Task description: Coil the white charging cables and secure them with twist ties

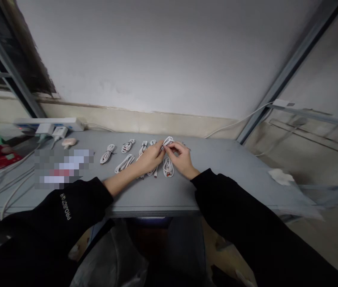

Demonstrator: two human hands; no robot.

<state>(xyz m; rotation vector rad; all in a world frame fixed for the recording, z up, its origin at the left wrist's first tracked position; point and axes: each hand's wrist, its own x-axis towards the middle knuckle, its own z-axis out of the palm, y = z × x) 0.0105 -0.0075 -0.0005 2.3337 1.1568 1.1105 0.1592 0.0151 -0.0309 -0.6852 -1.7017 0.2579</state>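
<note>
A coiled white cable (168,140), smooth and looped into a narrow oval, is held just above the table (223,183), nearer its far edge than its near one. The left hand (154,154) grips the coil, and the right hand (181,156) meets it there, thumb and fingertips pinched together at the loops. Directly below lies an oval white coil (168,167) with a reddish-orange spot. More white coils (107,154), some cinched with thin dark ties, lie to the left; the left hand and forearm partly cover several. Toward the table's far left corner, a hard white power strip (73,124) carries blocky plugs (45,129). A crumpled white scrap (281,176) rests near the right edge.
</note>
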